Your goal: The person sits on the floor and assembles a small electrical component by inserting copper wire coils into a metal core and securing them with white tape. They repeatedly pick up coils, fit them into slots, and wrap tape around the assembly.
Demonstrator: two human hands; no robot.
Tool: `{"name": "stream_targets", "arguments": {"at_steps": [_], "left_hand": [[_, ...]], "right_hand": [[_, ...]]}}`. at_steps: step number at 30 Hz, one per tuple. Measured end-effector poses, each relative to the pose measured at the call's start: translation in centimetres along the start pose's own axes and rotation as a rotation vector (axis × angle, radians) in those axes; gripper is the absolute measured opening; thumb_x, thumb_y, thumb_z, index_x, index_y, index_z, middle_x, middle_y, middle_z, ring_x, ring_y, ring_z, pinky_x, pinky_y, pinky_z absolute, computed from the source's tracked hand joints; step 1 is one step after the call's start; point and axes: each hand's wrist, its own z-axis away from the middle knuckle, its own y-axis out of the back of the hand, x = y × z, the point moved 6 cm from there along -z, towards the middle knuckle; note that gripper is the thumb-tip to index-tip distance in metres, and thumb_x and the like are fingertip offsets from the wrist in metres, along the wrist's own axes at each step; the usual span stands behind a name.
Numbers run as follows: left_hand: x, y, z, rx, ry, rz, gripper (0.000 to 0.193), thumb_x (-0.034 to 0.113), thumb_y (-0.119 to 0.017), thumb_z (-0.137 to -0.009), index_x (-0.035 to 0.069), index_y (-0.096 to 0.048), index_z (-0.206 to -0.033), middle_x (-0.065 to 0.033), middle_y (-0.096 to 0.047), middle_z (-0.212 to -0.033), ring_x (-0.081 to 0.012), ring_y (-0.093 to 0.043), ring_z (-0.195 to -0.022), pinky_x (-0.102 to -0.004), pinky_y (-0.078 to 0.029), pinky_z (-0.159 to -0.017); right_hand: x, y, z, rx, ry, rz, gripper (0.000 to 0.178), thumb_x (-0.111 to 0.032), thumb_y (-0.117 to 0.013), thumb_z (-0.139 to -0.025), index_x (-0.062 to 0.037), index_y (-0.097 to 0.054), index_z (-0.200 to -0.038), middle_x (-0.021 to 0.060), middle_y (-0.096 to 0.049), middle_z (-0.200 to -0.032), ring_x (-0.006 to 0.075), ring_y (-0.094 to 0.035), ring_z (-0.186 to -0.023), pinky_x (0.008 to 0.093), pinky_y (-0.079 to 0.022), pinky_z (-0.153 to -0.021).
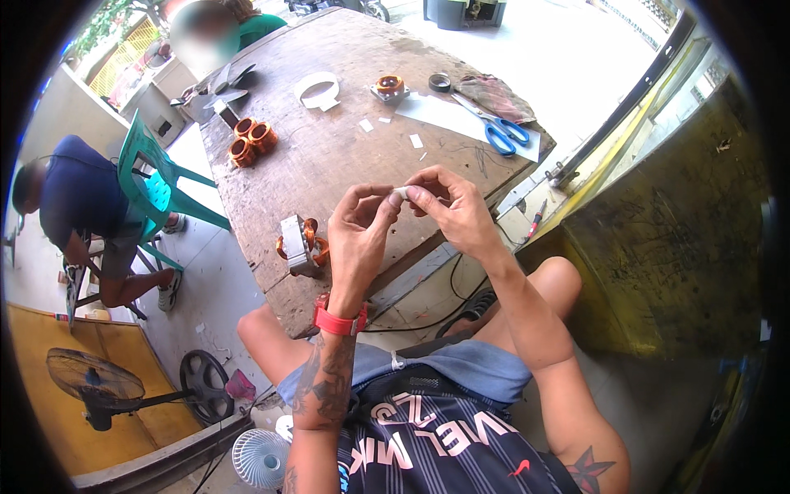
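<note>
Above the wooden table [346,140], my left hand [358,230] and my right hand [461,214] meet fingertip to fingertip. Both pinch a small whitish strip [401,192], probably paper, its ends hidden by the fingers. Beside my left wrist, near the table's edge, stands a metal stator core with copper windings [296,245]. Several small white paper pieces [416,141] lie just beyond my hands. Farther right, scissors with blue handles [504,136] rest across a white sheet [448,123].
Wound copper coils [251,142] lie at the left, with a white ring [319,90] and another wound stator [389,88] farther back. A black tape roll [439,82] and a rag [498,97] sit at right. One person bends by a green chair [156,181]; another sits beyond the table.
</note>
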Motion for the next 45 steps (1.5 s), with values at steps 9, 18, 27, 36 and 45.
{"name": "stream_targets", "arguments": {"at_steps": [9,18,27,36,45], "left_hand": [[-1.5,0.4,-0.7,0.113,-0.009,-0.030,0.036,0.017,-0.078,-0.102,0.001,-0.071,-0.134,-0.0139,-0.080,-0.112,-0.0136,-0.072,-0.101,-0.0291,-0.056,-0.089],[-0.5,-1.2,0.0,-0.035,-0.067,0.014,0.043,0.015,-0.077,-0.103,0.004,-0.068,-0.143,-0.0128,-0.081,-0.112,-0.0141,-0.073,-0.107,-0.0306,-0.056,-0.096],[2.0,0.0,1.8,-0.028,-0.113,-0.006,0.030,0.009,-0.076,-0.101,0.001,-0.074,-0.131,-0.0116,-0.080,-0.110,-0.0149,-0.074,-0.107,-0.0298,-0.057,-0.096],[3.5,2.6,4.4,-0.015,-0.087,0.007,0.027,0.005,-0.077,-0.099,-0.001,-0.073,-0.125,-0.0082,-0.078,-0.110,-0.0129,-0.073,-0.106,-0.0285,-0.056,-0.095],[4.3,4.6,5.7,-0.031,-0.172,-0.069,0.028,0.002,-0.079,-0.097,-0.001,-0.073,-0.125,-0.0048,-0.076,-0.109,-0.0110,-0.071,-0.103,-0.0270,-0.056,-0.092]], "right_hand": [[0.5,1.3,-0.6,0.186,0.038,0.011,0.017,-0.013,-0.070,-0.106,-0.0013,-0.073,-0.118,0.0061,-0.078,-0.095,0.0098,-0.073,-0.087,0.0265,-0.060,-0.081],[-0.8,0.8,0.4,0.092,0.076,0.079,0.016,-0.009,-0.070,-0.106,0.0000,-0.074,-0.120,0.0031,-0.077,-0.102,0.0091,-0.072,-0.096,0.0271,-0.061,-0.087],[-2.1,-0.3,1.3,0.039,0.125,0.012,0.019,-0.006,-0.070,-0.106,-0.0015,-0.074,-0.124,0.0038,-0.078,-0.108,0.0089,-0.072,-0.100,0.0256,-0.060,-0.090],[-3.2,-2.7,2.9,-0.051,0.128,-0.105,0.020,-0.005,-0.072,-0.104,-0.0004,-0.075,-0.123,0.0052,-0.078,-0.111,0.0101,-0.073,-0.102,0.0259,-0.060,-0.092],[-4.3,-4.0,3.5,-0.102,0.241,-0.016,0.029,-0.001,-0.080,-0.096,-0.0012,-0.077,-0.125,0.0101,-0.081,-0.115,0.0149,-0.077,-0.102,0.0294,-0.063,-0.089]]}}
